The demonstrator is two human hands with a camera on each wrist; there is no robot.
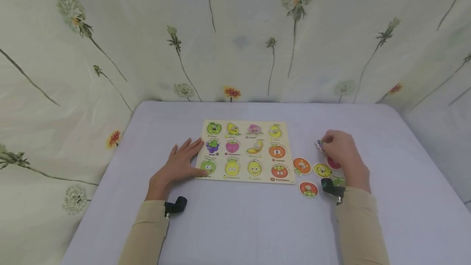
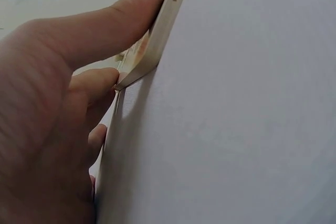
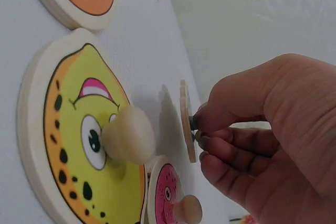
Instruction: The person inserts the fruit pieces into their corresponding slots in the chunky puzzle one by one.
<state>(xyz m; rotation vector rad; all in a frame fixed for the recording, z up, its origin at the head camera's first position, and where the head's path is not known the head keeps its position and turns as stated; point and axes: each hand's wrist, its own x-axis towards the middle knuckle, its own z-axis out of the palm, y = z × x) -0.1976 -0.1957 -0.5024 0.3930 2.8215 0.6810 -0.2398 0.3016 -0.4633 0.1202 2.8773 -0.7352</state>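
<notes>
A wooden fruit puzzle board (image 1: 243,135) lies flat on the table, with rows of smiling fruits on it. My left hand (image 1: 181,162) rests at its left edge, fingers spread and thumb on the near left corner. The left wrist view shows that thumb (image 2: 113,27) pressing along the board's rim. To the right of the board, my right hand (image 1: 341,147) pinches the knob of a small purple-blue piece (image 1: 319,144), seemingly the grape. In the right wrist view this puzzle piece (image 3: 186,124) stands tilted on edge, its picture mostly hidden.
Loose knobbed pieces lie between board and right hand: an orange (image 1: 301,166), a lemon (image 1: 322,170), a red persimmon (image 1: 308,189) and a pink strawberry (image 3: 167,190). A green piece (image 1: 338,182) is partly covered by the wrist camera. Behind the white table (image 1: 250,224) hangs a flowered curtain (image 1: 235,68).
</notes>
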